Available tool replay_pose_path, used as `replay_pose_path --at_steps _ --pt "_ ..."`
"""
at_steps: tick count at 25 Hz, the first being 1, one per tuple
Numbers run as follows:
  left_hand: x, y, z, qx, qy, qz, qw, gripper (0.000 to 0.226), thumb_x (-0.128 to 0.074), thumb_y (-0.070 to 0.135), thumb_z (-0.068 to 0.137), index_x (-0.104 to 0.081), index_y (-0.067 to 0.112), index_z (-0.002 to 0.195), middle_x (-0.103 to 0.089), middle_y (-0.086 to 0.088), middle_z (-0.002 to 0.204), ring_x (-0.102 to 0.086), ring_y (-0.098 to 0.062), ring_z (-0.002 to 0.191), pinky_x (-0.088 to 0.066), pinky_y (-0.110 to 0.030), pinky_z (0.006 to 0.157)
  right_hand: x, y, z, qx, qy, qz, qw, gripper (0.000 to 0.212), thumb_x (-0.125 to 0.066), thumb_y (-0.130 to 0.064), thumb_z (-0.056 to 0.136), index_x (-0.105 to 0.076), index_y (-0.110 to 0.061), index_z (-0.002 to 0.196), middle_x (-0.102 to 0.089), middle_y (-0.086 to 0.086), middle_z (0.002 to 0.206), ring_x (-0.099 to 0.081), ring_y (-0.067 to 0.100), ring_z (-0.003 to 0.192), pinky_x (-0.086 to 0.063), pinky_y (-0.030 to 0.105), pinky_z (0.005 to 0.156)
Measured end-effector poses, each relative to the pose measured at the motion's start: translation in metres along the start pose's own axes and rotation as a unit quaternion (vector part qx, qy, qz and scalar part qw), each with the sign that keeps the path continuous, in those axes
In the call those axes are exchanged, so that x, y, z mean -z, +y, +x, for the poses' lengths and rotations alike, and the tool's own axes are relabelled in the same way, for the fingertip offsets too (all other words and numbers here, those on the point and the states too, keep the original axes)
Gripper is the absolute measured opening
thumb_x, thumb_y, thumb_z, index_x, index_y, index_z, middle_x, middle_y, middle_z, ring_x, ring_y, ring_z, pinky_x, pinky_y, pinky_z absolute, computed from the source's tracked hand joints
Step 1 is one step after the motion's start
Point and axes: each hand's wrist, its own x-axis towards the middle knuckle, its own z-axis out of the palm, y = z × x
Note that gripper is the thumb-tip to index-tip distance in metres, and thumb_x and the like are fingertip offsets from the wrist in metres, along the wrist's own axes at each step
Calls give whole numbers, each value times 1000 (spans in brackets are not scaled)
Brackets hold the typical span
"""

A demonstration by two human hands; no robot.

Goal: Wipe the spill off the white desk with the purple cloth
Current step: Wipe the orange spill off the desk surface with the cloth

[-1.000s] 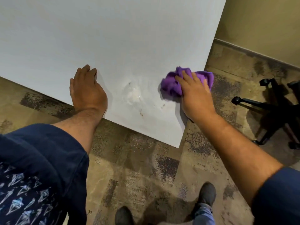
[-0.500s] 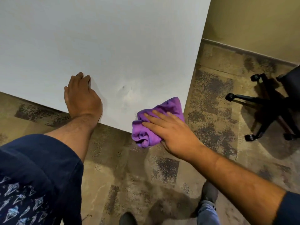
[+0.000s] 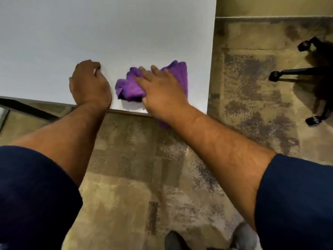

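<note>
The white desk fills the upper left of the head view. A crumpled purple cloth lies on it close to the front edge, near the desk's right corner. My right hand presses flat on the cloth, fingers spread, and a bit of cloth hangs over the edge under my wrist. My left hand rests on the desk just left of the cloth, fingers curled under, holding nothing. No spill shows on the desk; the spot where it was lies under the cloth and hand.
A black office chair base with castors stands on the mottled carpet at the right. A beige wall runs behind it. My shoes show at the bottom.
My right hand has moved the cloth from the desk's front corner back onto the top, over the spill spot next to my left hand. The view has swung round; the left fingers have curled.
</note>
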Motion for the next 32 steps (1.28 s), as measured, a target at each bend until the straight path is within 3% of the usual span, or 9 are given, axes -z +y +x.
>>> replay_pose_path --at_steps 5,9,10,12,14,16,22,27,32 --pt "6 24 -22 -100 -98 -9 990 38 -53 14 106 -62 8 142 -57 -14 154 -48 -30 147 -35 -41 126 12 20 -72 177 -32 74 981 59 -51 -21 105 -42 -27 162 -39 -1 171 -31 23 160 -17 43 132" --pt "-18 93 -55 -39 -204 -253 945 44 -59 26 105 -58 20 149 -57 4 154 -53 -9 143 -43 -24 119 20 80 -142 35 70 280 957 66 -52 -6 91 -53 -22 155 -46 -7 165 -38 16 156 -21 44 133" --pt "-25 108 -65 -8 -204 -313 927 44 -60 29 102 -60 22 146 -60 6 151 -56 -7 140 -45 -24 118 20 93 -154 -48 119 372 919 60 -50 -3 90 -62 -19 146 -57 -9 155 -50 12 147 -33 41 128" --pt "-34 117 -72 32 -161 -377 912 42 -62 30 98 -65 19 139 -63 -4 147 -59 -16 139 -46 -38 122 16 115 -169 -220 218 575 757 23 -53 -16 95 -74 -20 102 -77 -7 102 -70 14 97 -56 34 91" --pt "-37 117 -74 22 -138 -348 927 41 -64 31 96 -67 18 135 -66 -6 143 -62 -17 137 -46 -47 123 10 134 -173 -353 253 686 584 26 -56 -31 102 -59 -21 78 -58 12 75 -54 26 72 -46 43 69" --pt "-38 117 -75 -21 -141 -267 953 38 -63 37 95 -68 28 131 -68 4 140 -62 -11 135 -46 -47 122 -1 145 -170 -383 255 743 486 29 -50 -21 110 -58 -20 82 -55 13 70 -54 25 59 -47 41 61" --pt "-45 115 -71 -72 -141 -222 962 43 -58 32 94 -70 18 133 -69 0 142 -61 -7 135 -46 -33 121 -27 145 -122 -390 242 799 389 20 -51 -18 110 -65 -21 96 -74 0 90 -72 10 75 -61 32 73" --pt "-47 117 -75 -73 -169 -216 959 41 -60 15 96 -65 14 136 -60 -4 153 -55 -12 144 -41 -32 125 -50 164 -104 -334 277 873 223 15 -50 -23 111 -65 -22 108 -75 6 106 -73 21 96 -61 40 90" --pt "-44 121 -78 -88 -184 -164 965 42 -62 17 104 -58 19 146 -56 2 157 -51 -9 145 -36 -34 127 -81 183 -117 -290 321 878 204 17 -49 -22 112 -64 -18 114 -73 10 111 -72 19 96 -62 35 85"
